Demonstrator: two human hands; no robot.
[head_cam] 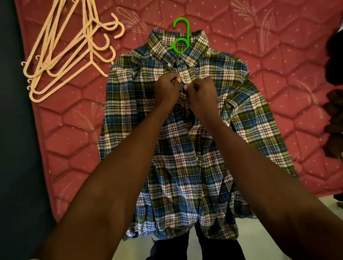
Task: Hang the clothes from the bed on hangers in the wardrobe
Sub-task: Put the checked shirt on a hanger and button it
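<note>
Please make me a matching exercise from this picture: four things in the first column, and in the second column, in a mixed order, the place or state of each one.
1. plaid shirt
2. green hanger
3. cream hangers
4. dark clothes

a. piled at the bed's right edge
b. hook sticking out of a collar
c. heaped at the bed's upper left
d. spread flat, both hands pinching its front

Pairs: 1-d, 2-b, 3-c, 4-a
</note>
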